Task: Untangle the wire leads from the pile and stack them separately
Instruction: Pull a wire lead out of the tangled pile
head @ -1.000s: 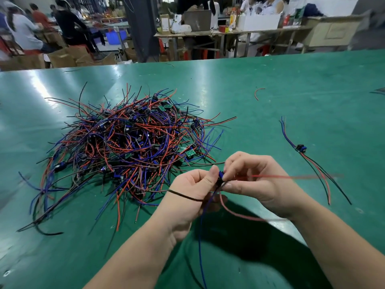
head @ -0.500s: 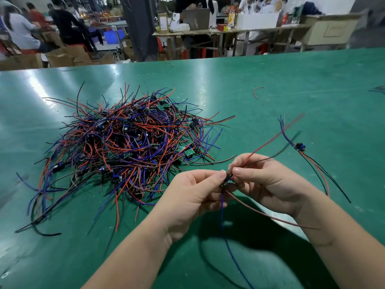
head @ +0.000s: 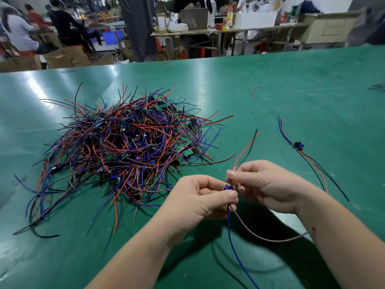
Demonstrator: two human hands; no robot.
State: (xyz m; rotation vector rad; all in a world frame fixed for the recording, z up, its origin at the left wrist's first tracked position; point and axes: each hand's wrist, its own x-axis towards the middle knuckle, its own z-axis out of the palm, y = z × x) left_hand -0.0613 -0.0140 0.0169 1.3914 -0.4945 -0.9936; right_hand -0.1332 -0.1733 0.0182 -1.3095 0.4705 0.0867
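Wire leads (head: pixel 125 147) mostly lie piled; one separated lead (head: pixel 298 146) lies apart, while left hand (head: pixel 200 202) and right hand (head: pixel 266 184) pinch the held lead (head: pixel 228 187).

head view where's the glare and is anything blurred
Head view: glare streaks the green table at far left and centre; the held wire lead blurs with motion at its red and black ends above the right hand; background people look soft.

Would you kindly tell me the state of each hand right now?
Left hand: closed, pinching the wire lead at its blue middle.
Right hand: closed, pinching the same wire lead's red and black strands.
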